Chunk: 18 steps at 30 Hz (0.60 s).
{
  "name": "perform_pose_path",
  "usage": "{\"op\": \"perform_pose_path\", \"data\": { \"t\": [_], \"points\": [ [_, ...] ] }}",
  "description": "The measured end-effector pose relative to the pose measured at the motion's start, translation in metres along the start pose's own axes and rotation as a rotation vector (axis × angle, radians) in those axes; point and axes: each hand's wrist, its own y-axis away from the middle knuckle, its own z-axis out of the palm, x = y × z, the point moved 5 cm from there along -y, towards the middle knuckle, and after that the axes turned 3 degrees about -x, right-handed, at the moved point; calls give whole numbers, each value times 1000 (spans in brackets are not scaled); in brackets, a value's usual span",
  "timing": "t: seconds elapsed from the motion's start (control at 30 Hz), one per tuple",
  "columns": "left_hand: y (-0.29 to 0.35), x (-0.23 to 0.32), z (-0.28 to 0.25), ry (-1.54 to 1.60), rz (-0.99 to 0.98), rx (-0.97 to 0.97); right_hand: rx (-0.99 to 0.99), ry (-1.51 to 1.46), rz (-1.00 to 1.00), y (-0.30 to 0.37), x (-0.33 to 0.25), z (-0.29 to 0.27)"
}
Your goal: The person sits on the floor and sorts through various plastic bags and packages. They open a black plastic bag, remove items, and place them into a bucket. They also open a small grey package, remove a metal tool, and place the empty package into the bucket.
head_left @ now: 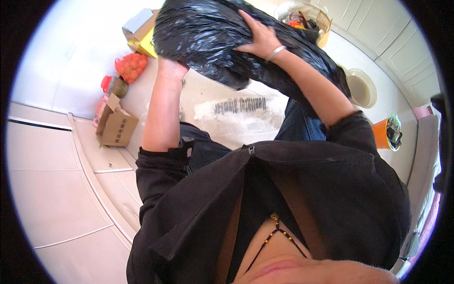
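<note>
A large, shiny, crinkled black plastic bag (203, 35) is held up in front of me, stretching from the upper middle toward the right behind my right forearm. My right hand (261, 39) lies on its near face, fingers and thumb spread apart. At the bag's lower left corner is my left hand (172, 68), its fingers hidden behind the black plastic. Below the bag, a clear and white plastic sheet with dark print (231, 111) lies on the floor between my legs.
Along the left wall stand a cardboard box (118, 125), a red-lidded jar (115, 86), a red net bag of round produce (131, 67) and a yellow-and-grey box (142, 31). To the right are a filled basket (324, 23), a pale basin (362, 88) and an orange bin (381, 134).
</note>
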Motion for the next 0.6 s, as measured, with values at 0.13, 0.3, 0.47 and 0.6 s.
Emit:
{"op": "perform_pose_path", "data": {
  "t": [0.13,0.3,0.47,0.6],
  "points": [
    [7,26,36,150,172,-95,64,-874,-49,-58,-35,21],
    [24,50,37,177,225,-52,-277,-1082,-143,-50,-56,20],
    [18,43,49,157,249,-24,-179,-786,-376,-29,-75,-15],
    [17,18,79,257,339,-256,-65,-725,-100,-30,-84,-9]
  ]
}}
